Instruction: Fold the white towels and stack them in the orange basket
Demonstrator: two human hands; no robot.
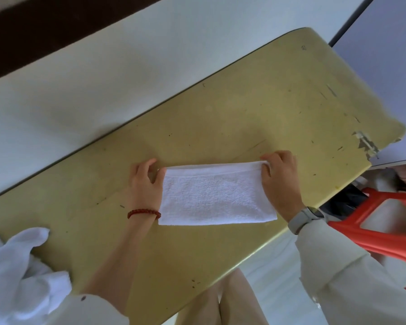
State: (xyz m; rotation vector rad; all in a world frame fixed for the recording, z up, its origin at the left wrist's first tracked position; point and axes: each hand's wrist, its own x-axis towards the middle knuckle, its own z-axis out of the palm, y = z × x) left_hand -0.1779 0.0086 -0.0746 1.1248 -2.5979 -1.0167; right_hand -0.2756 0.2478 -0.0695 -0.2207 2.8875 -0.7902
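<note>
Now, towel: we are looking at a white towel (217,195) lying flat between both hands, folded into a long rectangle, its hemmed band running along the far edge.
Left hand: the left hand (147,181) is resting at the towel's left end, thumb and fingers pinching the far left corner; a red bead bracelet (144,213) is sitting on that wrist.
Right hand: the right hand (280,181) is lying along the towel's right end, its fingers curling over the far right corner and gripping it; a grey watch (306,218) is showing at the wrist, just ahead of a pale sleeve (333,266).
Table: the yellow table (244,109) is lying under both hands, scuffed and chipped out beyond the right hand.
Pile: we are seeing loose white cloth (21,273) bunched near the left elbow, on the table's near edge.
Basket: an orange basket (382,221) is sitting below the table edge, just outside the right forearm; we cannot tell what it is holding.
</note>
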